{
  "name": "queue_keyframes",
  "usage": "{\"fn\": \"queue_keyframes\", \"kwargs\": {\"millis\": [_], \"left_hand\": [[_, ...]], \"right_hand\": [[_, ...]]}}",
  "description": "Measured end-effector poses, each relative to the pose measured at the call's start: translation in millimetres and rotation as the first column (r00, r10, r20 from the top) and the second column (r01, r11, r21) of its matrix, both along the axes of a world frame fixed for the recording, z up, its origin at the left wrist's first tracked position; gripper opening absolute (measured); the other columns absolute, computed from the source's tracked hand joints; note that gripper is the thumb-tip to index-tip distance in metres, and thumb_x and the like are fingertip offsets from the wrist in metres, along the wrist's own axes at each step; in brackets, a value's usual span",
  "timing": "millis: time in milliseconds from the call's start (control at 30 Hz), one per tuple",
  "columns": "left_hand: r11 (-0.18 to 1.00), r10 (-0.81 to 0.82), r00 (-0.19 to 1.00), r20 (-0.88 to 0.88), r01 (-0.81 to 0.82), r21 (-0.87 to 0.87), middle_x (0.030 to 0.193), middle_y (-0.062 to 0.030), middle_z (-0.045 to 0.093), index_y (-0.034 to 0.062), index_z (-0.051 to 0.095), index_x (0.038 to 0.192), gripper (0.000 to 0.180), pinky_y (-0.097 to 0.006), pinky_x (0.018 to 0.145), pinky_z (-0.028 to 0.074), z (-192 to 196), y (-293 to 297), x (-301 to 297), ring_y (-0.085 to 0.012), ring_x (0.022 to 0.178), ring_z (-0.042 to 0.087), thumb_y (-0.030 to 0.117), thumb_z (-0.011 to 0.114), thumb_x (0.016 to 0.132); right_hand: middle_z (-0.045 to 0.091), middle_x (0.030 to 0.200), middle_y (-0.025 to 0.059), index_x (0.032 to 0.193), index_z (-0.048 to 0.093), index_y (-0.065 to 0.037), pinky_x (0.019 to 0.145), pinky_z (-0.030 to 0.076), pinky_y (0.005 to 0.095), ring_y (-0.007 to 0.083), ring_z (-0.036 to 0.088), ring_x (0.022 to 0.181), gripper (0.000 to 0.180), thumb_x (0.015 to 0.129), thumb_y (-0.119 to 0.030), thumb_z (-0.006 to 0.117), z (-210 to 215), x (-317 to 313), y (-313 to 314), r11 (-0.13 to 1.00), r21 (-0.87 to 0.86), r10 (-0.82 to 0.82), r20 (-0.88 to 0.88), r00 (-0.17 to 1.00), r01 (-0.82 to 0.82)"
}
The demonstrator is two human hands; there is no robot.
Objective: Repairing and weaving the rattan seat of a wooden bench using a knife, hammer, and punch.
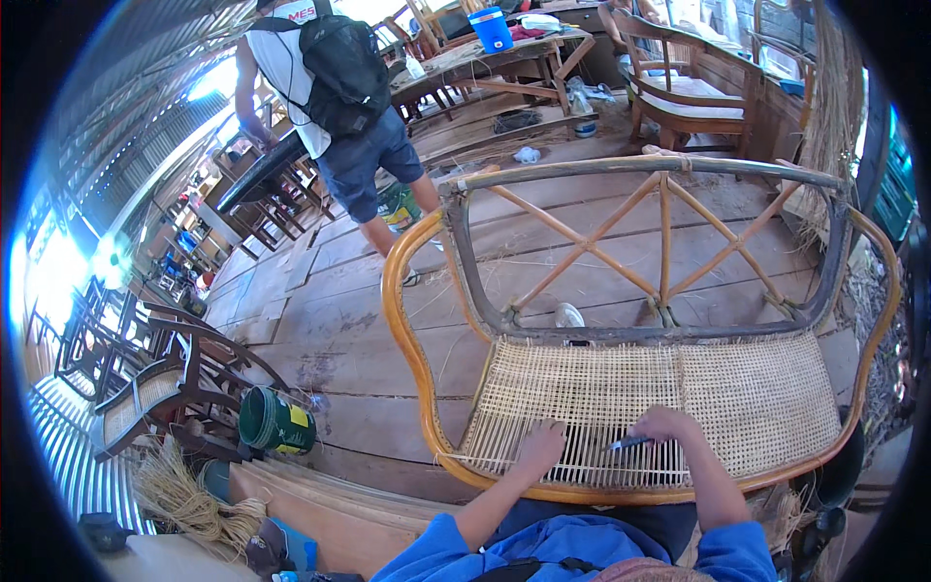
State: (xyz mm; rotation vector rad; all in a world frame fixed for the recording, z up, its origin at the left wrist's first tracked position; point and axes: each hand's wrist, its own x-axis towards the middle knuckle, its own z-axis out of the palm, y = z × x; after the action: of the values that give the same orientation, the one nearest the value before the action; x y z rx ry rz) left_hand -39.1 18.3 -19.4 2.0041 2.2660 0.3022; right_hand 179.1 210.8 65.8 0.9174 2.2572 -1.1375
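The left hand (539, 448) lies flat, holding nothing, on the near edge of the pale woven cane seat (669, 403). The right hand (667, 427) pinches a thin blue-handled tool (626, 444). Best to press the strands down firmly and poke slowly.

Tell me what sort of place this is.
Most likely a rattan furniture workshop. The person's hands, the right hand holding a thin blue-handled tool, work on the half-woven cane seat of a bench. Bundles of loose fibre and other chairs stand on the plank floor.
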Motion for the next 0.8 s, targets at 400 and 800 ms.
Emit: {"fn": "queue_keyframes", "kwargs": {"millis": [400, 800], "left_hand": [[0.996, -0.034, 0.974, 0.222, 0.015, 0.086, 0.103, -0.0093, 0.057, 0.0051, 0.057, 0.103, 0.023, -0.04, 0.085, 0.045, 31.4, -52.2, 62.2, -0.0283, 0.098, 0.054, 0.017, 0.056, 0.083], [0.987, 0.016, 0.957, 0.29, 0.032, -0.159, 0.109, -0.0147, 0.055, -0.0006, 0.058, 0.105, 0.029, -0.041, 0.093, 0.042, 55.5, -26.9, 63.7, -0.0321, 0.105, 0.052, 0.022, 0.052, 0.088]], "right_hand": [[0.06, 0.072, 0.0043, 0.112, 0.059, 0.002, 0.052, 0.045, 0.0251, 0.0106, 0.055, 0.057, 0.031, 0.087, -0.015, 0.056, -5.4, 28.2, -33.1, 0.546, -0.685, -0.814, -0.298, 0.499, 0.482], [0.061, 0.077, 0.005, 0.096, 0.054, -0.001, 0.062, 0.045, 0.0232, 0.0107, 0.056, 0.066, 0.026, 0.077, -0.015, 0.065, -47.0, 119.8, -117.6, 0.232, -0.938, -0.964, -0.186, 0.189, 0.257]]}}
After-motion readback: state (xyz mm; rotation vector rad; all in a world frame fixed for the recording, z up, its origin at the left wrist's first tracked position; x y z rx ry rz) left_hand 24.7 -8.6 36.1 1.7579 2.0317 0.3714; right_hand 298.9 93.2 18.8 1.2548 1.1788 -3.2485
